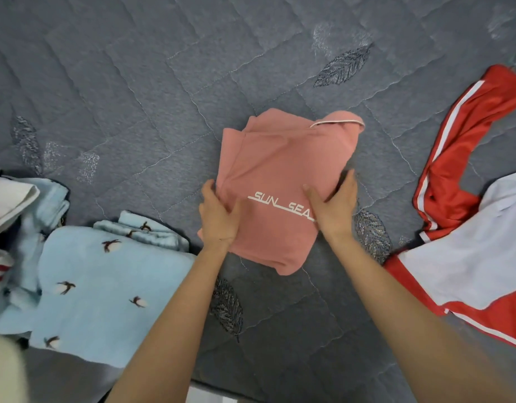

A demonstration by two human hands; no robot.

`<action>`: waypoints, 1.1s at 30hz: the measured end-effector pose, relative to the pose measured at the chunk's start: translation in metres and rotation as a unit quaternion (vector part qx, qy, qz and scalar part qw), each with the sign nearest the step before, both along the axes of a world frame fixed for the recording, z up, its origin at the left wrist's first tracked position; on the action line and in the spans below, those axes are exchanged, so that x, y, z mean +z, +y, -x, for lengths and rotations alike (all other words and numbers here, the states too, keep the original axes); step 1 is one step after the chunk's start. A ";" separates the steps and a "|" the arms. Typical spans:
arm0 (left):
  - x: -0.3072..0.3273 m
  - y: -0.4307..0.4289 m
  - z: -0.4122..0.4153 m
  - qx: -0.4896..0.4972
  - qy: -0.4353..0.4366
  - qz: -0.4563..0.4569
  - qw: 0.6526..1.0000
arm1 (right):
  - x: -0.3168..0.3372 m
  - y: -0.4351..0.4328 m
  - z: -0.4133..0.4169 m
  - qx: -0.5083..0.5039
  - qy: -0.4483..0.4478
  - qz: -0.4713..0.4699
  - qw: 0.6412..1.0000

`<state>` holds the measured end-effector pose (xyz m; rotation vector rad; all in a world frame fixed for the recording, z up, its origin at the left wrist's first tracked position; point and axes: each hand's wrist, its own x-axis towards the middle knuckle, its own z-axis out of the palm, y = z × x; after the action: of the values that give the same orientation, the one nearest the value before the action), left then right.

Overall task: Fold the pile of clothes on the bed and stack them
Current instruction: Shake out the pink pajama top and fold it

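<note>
A folded pink shirt [280, 175] with white "SUN SEA" lettering lies in the middle of the grey quilted bed [134, 97]. My left hand [219, 216] holds its near left edge, thumb on top and fingers along the side. On the near right edge my right hand [333, 205] grips the same way, its thumb lying by the lettering. A folded light blue garment with a bird print [105, 280] lies to the left. To the right sprawls an unfolded red and white garment [460, 228].
More light blue and white clothes [15, 216] are heaped at the far left edge. The bed's near edge [210, 385] runs just below my forearms. Grey quilt stretches behind the pink shirt.
</note>
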<state>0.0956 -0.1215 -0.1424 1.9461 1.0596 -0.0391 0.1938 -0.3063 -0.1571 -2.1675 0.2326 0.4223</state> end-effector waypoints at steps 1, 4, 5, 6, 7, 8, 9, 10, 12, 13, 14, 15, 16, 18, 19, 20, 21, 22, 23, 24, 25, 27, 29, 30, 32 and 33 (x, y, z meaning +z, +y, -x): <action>0.004 0.001 -0.005 0.049 0.003 0.060 0.997 | 0.000 0.001 0.011 -0.017 0.004 -0.035 0.999; 0.013 0.008 -0.019 0.109 0.046 0.192 0.974 | 0.006 0.005 0.020 -0.075 0.072 -0.131 0.986; 0.014 0.010 -0.020 0.107 0.050 0.212 0.970 | 0.008 0.006 0.018 -0.097 0.094 -0.150 0.980; 0.016 0.012 -0.020 0.102 0.049 0.224 0.968 | 0.011 0.006 0.015 -0.114 0.117 -0.164 0.973; 0.018 0.013 -0.020 0.090 0.039 0.226 0.969 | 0.015 0.005 0.013 -0.127 0.139 -0.178 0.966; 0.020 0.014 -0.019 0.070 0.021 0.220 0.973 | 0.019 0.003 0.014 -0.136 0.154 -0.187 0.961; 0.023 0.015 -0.018 0.044 -0.007 0.205 0.978 | 0.023 0.001 0.017 -0.145 0.158 -0.193 0.958; 0.026 0.016 -0.019 0.013 -0.034 0.188 0.982 | 0.026 -0.002 0.023 -0.154 0.153 -0.193 0.957; 0.033 0.017 -0.021 -0.054 -0.074 0.165 0.982 | 0.035 -0.010 0.044 -0.189 0.137 -0.200 0.952; 0.036 0.017 -0.022 -0.087 -0.084 0.160 0.980 | 0.039 -0.015 0.057 -0.211 0.130 -0.207 0.947; 0.038 0.015 -0.024 -0.120 -0.086 0.159 0.976 | 0.040 -0.021 0.073 -0.232 0.127 -0.212 0.941; 0.039 0.012 -0.025 -0.157 -0.079 0.152 0.973 | 0.042 -0.027 0.091 -0.254 0.127 -0.213 0.935; 0.038 0.008 -0.026 -0.194 -0.069 0.137 0.969 | 0.042 -0.031 0.108 -0.273 0.131 -0.214 0.929; 0.034 -0.002 -0.025 -0.261 -0.033 0.058 0.963 | 0.039 -0.037 0.137 -0.305 0.165 -0.226 0.910; 0.030 -0.007 -0.023 -0.289 -0.008 -0.012 0.957 | 0.039 -0.039 0.146 -0.317 0.194 -0.237 0.898; 0.025 -0.013 -0.019 -0.307 0.022 -0.086 0.948 | 0.037 -0.042 0.150 -0.323 0.222 -0.247 0.886; 0.022 -0.019 -0.014 -0.311 0.049 -0.145 0.938 | 0.034 -0.046 0.149 -0.329 0.241 -0.250 0.878; 0.018 -0.023 -0.007 -0.300 0.069 -0.177 0.935 | 0.030 -0.052 0.147 -0.337 0.243 -0.244 0.876; 0.015 -0.027 0.001 -0.276 0.082 -0.185 0.940 | 0.027 -0.058 0.143 -0.343 0.235 -0.230 0.880; 0.014 -0.030 0.010 -0.235 0.088 -0.176 0.952 | 0.023 -0.065 0.137 -0.339 0.219 -0.212 0.890; 0.013 -0.033 0.019 -0.183 0.085 -0.156 0.967 | 0.020 -0.071 0.131 -0.326 0.204 -0.191 0.903; 0.013 -0.044 0.039 -0.062 0.060 -0.071 0.994 | 0.019 -0.082 0.121 -0.310 0.184 -0.153 0.920; 0.013 -0.059 0.056 0.052 0.025 0.050 0.997 | 0.024 -0.090 0.109 -0.317 0.143 -0.124 0.929; 0.015 -0.067 0.062 0.099 0.030 0.097 0.990 | 0.029 -0.092 0.101 -0.312 0.103 -0.099 0.939; 0.015 -0.077 0.069 0.183 0.048 0.163 0.968 | 0.037 -0.096 0.084 -0.246 -0.006 -0.026 0.969; 0.014 -0.076 0.069 0.225 0.052 0.184 0.955 | 0.038 -0.097 0.075 -0.196 -0.065 0.014 0.978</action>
<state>0.0264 -0.1976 -0.1289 1.3513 1.4330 -0.0796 0.1186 -0.4034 -0.1191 -2.1016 0.5830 0.0519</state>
